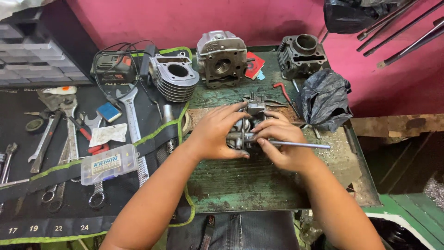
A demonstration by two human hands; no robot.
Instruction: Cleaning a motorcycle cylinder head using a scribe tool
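A small grey metal engine part (252,121), knobbly with ports and screws, sits at the centre of the worn green bench (240,185). The left hand (217,132) wraps it from nine o'clock, fingers curled over its top. The right hand (282,143) at three o'clock pinches a thin steel rod (300,145) against it. At eight o'clock a clear plastic box (108,163) lies shut on the tool roll (51,217), holding small parts too tiny to tell.
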